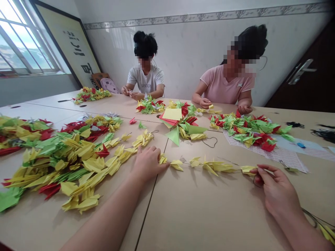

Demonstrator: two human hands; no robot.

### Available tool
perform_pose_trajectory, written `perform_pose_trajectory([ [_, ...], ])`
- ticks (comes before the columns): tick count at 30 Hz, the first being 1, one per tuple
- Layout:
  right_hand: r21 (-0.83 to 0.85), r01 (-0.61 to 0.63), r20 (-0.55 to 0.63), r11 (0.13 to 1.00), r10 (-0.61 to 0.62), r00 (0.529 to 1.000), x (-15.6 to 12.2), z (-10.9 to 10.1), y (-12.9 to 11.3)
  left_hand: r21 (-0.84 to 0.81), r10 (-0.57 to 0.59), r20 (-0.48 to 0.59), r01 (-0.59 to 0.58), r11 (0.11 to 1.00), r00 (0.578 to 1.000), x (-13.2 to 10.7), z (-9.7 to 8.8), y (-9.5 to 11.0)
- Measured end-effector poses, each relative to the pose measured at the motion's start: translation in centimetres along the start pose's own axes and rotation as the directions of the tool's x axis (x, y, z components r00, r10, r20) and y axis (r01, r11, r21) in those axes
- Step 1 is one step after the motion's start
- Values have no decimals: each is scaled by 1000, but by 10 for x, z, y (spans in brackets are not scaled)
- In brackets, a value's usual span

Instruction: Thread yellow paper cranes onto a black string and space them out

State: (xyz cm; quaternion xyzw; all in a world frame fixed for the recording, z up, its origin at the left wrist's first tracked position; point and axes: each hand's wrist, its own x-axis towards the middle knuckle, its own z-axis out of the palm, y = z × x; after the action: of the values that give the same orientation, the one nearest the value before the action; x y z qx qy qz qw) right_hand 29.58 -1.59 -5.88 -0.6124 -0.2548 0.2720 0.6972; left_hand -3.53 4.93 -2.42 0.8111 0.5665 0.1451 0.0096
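A dark string of yellow paper cranes [218, 166] stretches across the table between my two hands. My left hand [148, 162] rests on the tabletop, fingers curled over the string beside a small yellow crane [163, 159]. On the other side, my right hand [277, 188] pinches a yellow crane [248, 170] between thumb and fingertips; it hangs at the end of the row. Several loosely spaced cranes lie between the hands. Left of my left hand, more strung yellow cranes [117, 158] run into a big heap of yellow, green and red cranes [75, 153].
Stacked square papers [172, 114] lie mid-table among folded cranes. Across from me, a person in a white shirt [146, 82] and a person in a pink shirt [227, 83] handle small paper pieces. A mixed crane pile [251, 129] sits on printed sheets [290, 157]. Black cords [323, 134] lie far right.
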Motion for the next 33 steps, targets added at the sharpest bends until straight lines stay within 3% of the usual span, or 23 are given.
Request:
perform_pose_trajectory([
  [4, -25, 14, 51, 1000, -13, 999, -4, 2, -1, 75, -139, -81, 145, 986, 987, -2, -2, -2],
  [8, -38, -3, 95, 999, 7, 995, -9, 6, -4, 109, -306, -108, 318, 942, 946, -3, -4, -9],
  [11, -51, -10, 131, 999, 16, 991, -11, 8, -5, 98, -358, -164, 377, 921, 919, -4, -5, -9],
  [13, -64, 3, 160, 998, 7, 987, -12, 8, -5, 69, -301, -213, 321, 945, 930, -5, -5, -3],
  [16, -71, 15, 177, 997, -2, 984, -12, 8, -3, 31, -27, -207, 35, 999, 978, -6, 0, 14],
  [18, -67, 13, 177, 998, -1, 984, -12, 8, -2, -12, 184, -100, -186, 982, 978, -7, 6, 25],
  [20, -66, 11, 177, 998, 1, 984, -11, 7, -1, -82, 291, 53, -286, 955, 955, -7, 12, 30],
  [22, -74, 12, 178, 997, 1, 984, -10, 7, -1, -133, 276, 167, -255, 958, 947, -7, 16, 27],
  [24, -88, 5, 175, 996, 11, 985, -10, 7, -1, -133, 209, 200, -185, 974, 957, -6, 18, 20],
  [29, -118, -7, 178, 993, 28, 984, -11, 8, -2, -53, 131, 137, -125, 991, 982, -4, 13, 10],
  [33, -137, -9, 180, 991, 34, 983, -10, 8, 0, -67, 273, 39, -270, 961, 961, -4, 15, 36],
])
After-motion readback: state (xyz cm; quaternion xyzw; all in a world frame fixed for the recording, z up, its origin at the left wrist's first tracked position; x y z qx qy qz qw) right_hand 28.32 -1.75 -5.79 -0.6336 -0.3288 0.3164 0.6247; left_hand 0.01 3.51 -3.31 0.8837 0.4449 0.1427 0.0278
